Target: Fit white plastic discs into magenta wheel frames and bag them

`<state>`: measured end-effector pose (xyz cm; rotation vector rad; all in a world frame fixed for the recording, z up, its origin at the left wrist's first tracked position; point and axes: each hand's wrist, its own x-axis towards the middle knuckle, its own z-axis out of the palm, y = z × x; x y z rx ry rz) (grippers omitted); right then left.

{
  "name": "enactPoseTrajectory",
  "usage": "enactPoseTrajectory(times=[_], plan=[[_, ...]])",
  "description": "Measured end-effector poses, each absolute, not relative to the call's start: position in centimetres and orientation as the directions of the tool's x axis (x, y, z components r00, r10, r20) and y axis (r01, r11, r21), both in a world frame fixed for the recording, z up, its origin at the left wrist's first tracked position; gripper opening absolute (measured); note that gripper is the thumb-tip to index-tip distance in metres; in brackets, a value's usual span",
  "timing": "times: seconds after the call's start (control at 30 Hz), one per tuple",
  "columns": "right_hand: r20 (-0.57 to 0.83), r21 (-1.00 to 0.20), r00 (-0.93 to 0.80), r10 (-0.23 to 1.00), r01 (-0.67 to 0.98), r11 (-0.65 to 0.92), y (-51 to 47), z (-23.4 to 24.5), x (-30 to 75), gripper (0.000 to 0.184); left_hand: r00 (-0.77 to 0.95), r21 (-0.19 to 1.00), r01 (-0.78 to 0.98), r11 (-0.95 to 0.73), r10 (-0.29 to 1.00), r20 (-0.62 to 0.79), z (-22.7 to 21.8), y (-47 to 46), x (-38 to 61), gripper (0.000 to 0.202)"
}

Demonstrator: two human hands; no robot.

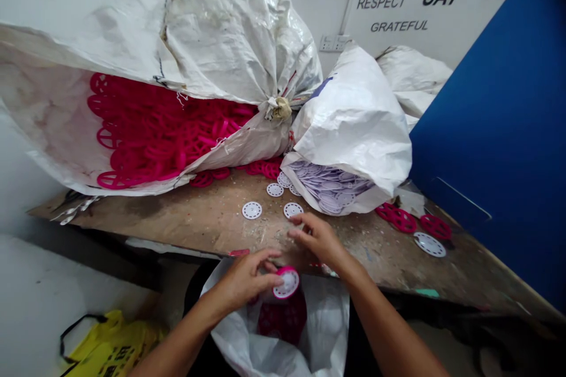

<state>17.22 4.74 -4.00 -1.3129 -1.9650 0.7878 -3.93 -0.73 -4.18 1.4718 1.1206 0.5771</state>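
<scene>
My left hand (253, 275) is over the mouth of a white sack (329, 318) in front of me. Its thumb overlaps the left edge of a pink wheel with a white slotted disc (286, 284) on its face, and its fingers curve around behind. Inside the sack lie more dark pink pieces (282, 319). Above the table's front part is my right hand (317, 240), fingers apart and holding nothing, its fingertips just below a white slotted disc (293, 210). Another white disc (252, 210) lies flat to the left.
A large white sack (230, 41) full of pink wheels (163, 135) lies open at the left of the wooden table (163, 218). Beside it, a smaller sack (358, 123) spills white discs (327, 185). Pink wheels (435, 226) and a blue panel (499, 129) are on the right.
</scene>
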Motion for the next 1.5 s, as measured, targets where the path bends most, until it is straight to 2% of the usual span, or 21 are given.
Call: enactPoseTrajectory(times=[0.07, 0.13, 0.2, 0.3, 0.43, 0.57, 0.7, 0.83, 1.03, 1.1, 1.2, 1.4, 1.5], plan=[[0.28, -0.64, -0.191, 0.941, 0.694, 0.331, 6.8, -4.7, 17.2, 0.034, 0.315, 0.869, 0.488, -0.083, 0.945, -0.087, -3.7, 1.6, -4.6, 0.038], [0.319, -0.529, -0.191, 0.928, 0.777, 0.342, 8.3, -5.8, 16.9, 0.036, 0.185, 0.707, 0.675, -0.21, 0.976, 0.112, -3.3, 4.7, -5.7, 0.032], [0.336, -0.43, -0.222, 0.915, 0.829, 0.359, 9.0, -6.9, 16.5, 0.033, 0.064, 0.554, 0.809, -0.198, 0.966, 0.251, -3.1, 8.1, -7.4, 0.035], [0.379, -0.34, -0.232, 0.896, 0.865, 0.368, 9.2, -8.2, 16.1, 0.03, -0.105, 0.475, 0.878, -0.052, 0.949, 0.298, -3.3, 12.3, -11.0, 0.049], [0.432, -0.315, -0.232, 0.872, 0.867, 0.387, 9.5, -9.0, 16.3, 0.029, -0.328, 0.426, 0.885, 0.189, 0.902, 0.282, -4.4, 15.8, -15.1, 0.058], [0.478, -0.322, -0.233, 0.847, 0.851, 0.416, 10.0, -9.2, 16.5, 0.03, -0.347, 0.415, 0.883, 0.22, 0.9, 0.262, -5.6, 17.8, -15.6, 0.053], [0.492, -0.345, -0.228, 0.84, 0.835, 0.429, 10.1, -9.1, 16.6, 0.031, -0.245, 0.43, 0.896, 0.112, 0.932, 0.267, -6.4, 18.2, -13.1, 0.044], [0.489, -0.36, -0.224, 0.843, 0.829, 0.429, 9.9, -8.9, 16.5, 0.031, -0.07, 0.495, 0.866, -0.07, 0.963, 0.259, -6.7, 16.3, -9.0, 0.037], [0.485, -0.429, -0.208, 0.849, 0.789, 0.439, 9.5, -8.5, 16.4, 0.029, 0.144, 0.652, 0.693, -0.308, 0.945, 0.293, -6.3, 12.6, -3.7, 0.045], [0.482, -0.469, -0.187, 0.856, 0.77, 0.433, 9.3, -8.3, 16.4, 0.026, 0.13, 0.71, 0.627, -0.322, 0.941, 0.312, -6.1, 12.2, -3.4, 0.046], [0.487, -0.527, -0.134, 0.863, 0.743, 0.412, 9.0, -7.9, 16.5, 0.024, 0.045, 0.793, 0.54, -0.282, 0.95, 0.308, -6.1, 12.3, -4.1, 0.034], [0.549, -0.56, -0.031, 0.835, 0.728, 0.395, 8.6, -7.3, 16.6, 0.029, -0.058, 0.913, 0.348, -0.214, 0.967, 0.249, -6.1, 12.2, -5.0, 0.018], [0.562, -0.634, 0.027, 0.827, 0.656, 0.41, 8.6, -7.1, 16.8, 0.03, -0.138, 0.963, 0.209, -0.172, 0.969, 0.203, -5.4, 11.4, -5.0, 0.017]])
